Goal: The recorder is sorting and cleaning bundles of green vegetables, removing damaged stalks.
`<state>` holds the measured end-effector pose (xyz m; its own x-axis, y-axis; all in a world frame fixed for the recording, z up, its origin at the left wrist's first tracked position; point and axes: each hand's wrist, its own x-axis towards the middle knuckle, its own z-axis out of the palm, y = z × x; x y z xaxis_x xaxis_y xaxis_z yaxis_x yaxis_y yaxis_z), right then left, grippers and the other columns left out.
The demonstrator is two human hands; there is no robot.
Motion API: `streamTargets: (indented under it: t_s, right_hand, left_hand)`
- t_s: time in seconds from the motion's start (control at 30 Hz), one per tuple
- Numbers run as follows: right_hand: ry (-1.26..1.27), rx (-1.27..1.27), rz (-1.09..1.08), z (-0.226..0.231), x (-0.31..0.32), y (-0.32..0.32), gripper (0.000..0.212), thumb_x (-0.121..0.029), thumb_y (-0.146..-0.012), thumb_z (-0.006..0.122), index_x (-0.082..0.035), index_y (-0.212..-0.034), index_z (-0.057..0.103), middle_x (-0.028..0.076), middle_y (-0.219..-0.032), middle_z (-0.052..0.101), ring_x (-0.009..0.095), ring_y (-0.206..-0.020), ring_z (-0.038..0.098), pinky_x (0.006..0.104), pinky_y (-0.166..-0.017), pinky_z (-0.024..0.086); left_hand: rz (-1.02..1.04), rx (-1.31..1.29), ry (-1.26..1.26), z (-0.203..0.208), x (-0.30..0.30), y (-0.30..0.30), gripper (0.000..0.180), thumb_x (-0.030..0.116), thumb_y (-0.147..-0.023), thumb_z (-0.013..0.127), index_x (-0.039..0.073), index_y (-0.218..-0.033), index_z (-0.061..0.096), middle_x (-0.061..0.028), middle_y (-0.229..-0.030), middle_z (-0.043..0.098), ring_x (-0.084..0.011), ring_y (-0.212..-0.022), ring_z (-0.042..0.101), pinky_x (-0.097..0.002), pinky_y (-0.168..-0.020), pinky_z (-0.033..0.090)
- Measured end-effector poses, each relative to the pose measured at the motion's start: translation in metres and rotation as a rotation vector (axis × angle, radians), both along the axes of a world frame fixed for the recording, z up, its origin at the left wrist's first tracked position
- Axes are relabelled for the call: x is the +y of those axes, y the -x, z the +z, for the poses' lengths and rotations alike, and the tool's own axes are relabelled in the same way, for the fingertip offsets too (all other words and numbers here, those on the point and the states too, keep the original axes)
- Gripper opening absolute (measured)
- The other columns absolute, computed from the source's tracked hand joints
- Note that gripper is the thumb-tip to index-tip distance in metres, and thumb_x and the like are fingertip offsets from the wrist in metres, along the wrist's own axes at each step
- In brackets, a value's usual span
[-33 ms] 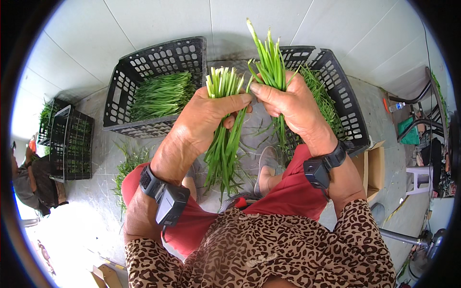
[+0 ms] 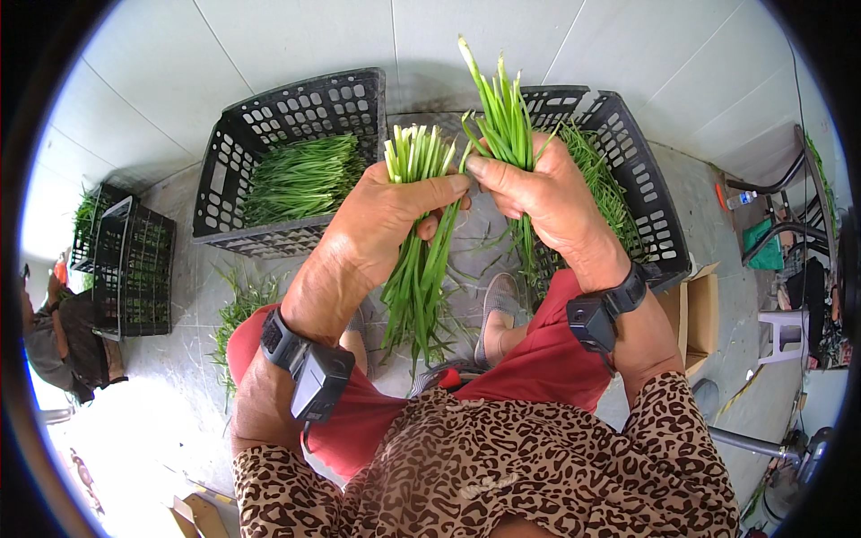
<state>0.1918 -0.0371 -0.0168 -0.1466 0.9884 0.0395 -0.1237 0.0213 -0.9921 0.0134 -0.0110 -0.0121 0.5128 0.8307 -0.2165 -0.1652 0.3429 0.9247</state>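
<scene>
Nothing visibly moved; work looked partway

Your left hand [image 2: 395, 211] and right hand [image 2: 543, 190] sat where they were in the earlier frame, and nothing else showed a shift. You had the left hand clenched round the left bunch [image 2: 417, 287], pale ends up and leaves hanging; your right hand grasped the right bunch [image 2: 507, 125], also pale ends up. Both bunches were held clear of the floor [image 2: 202, 269], in front of you. Your thumbs were close together; whether they touched, I couldn't tell.

By my judgement, you were partway through. Left crate [image 2: 260, 237] held lined-up greens [image 2: 300, 175], well below its rim: probably the done share. Right crate [image 2: 659, 215] held looser greens [image 2: 596, 175], probably the share left, and your two bunches were not yet laid down.

Counted, you had two bunches, one per hand; two crates before you, plus at least two far crates [image 2: 134, 269] at the left; one loose heap [image 2: 238, 314] on the floor; two wrist units [image 2: 323, 381], one per arm; one carton [image 2: 702, 314] by the right crate; and one stool [image 2: 783, 336]. Stems overlapped too much to count.
</scene>
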Motion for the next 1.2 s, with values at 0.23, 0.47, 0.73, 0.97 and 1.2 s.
streamTargets:
  t_s: [0.23, 0.47, 0.73, 0.97, 1.2]
  right_hand:
    - [-0.022, -0.073, 0.022, 0.002, -0.001, -0.001, 0.012, -0.014, -0.085, 0.060, -0.005, -0.091, 0.064, -0.008, -0.067, 0.051, 0.000, -0.056, 0.041, 0.0183, -0.047, 0.030]
    - [-0.093, -0.153, 0.023, 0.003, 0.000, 0.000, 0.012, -0.013, -0.084, 0.058, -0.002, -0.088, 0.062, -0.005, -0.068, 0.053, 0.004, -0.061, 0.046, 0.0216, -0.054, 0.038]
    - [-0.315, -0.437, -0.105, -0.009, 0.007, -0.003, 0.015, -0.014, -0.083, 0.058, 0.001, -0.085, 0.060, 0.000, -0.064, 0.054, 0.007, -0.059, 0.046, 0.0269, -0.054, 0.041]
    - [-0.385, -0.589, -0.245, -0.006, 0.011, -0.010, 0.017, -0.015, -0.082, 0.059, 0.001, -0.080, 0.056, 0.006, -0.058, 0.050, 0.011, -0.053, 0.045, 0.0299, -0.051, 0.040]
    - [0.090, -0.117, 0.065, 0.007, 0.000, -0.005, 0.015, -0.016, -0.087, 0.059, -0.001, -0.088, 0.061, -0.002, -0.066, 0.058, 0.008, -0.060, 0.051, 0.0271, -0.056, 0.044]
  left_hand:
    - [-0.026, 0.063, -0.051, -0.002, 0.001, 0.002, 0.013, 0.007, -0.082, 0.063, 0.005, -0.095, 0.061, -0.0040, -0.080, 0.063, -0.0096, -0.070, 0.058, -0.0207, -0.050, 0.037]
    - [-0.004, 0.062, -0.061, -0.003, 0.000, 0.001, 0.009, 0.010, -0.081, 0.066, 0.004, -0.086, 0.065, -0.0033, -0.076, 0.063, -0.0081, -0.058, 0.050, -0.0220, -0.050, 0.038]
    - [-0.034, 0.080, -0.096, -0.004, 0.002, 0.004, 0.012, 0.009, -0.084, 0.062, 0.004, -0.094, 0.061, -0.0054, -0.080, 0.063, -0.0078, -0.060, 0.048, -0.0211, -0.051, 0.037]
    - [-0.041, 0.083, -0.069, 0.000, 0.002, 0.005, 0.009, 0.010, -0.084, 0.060, 0.003, -0.091, 0.060, -0.0064, -0.078, 0.063, -0.0076, -0.057, 0.045, -0.0209, -0.050, 0.036]
    - [-0.078, 0.089, -0.086, -0.005, 0.003, 0.007, 0.010, 0.011, -0.085, 0.059, 0.003, -0.091, 0.060, -0.0074, -0.078, 0.063, -0.0081, -0.057, 0.046, -0.0212, -0.050, 0.036]
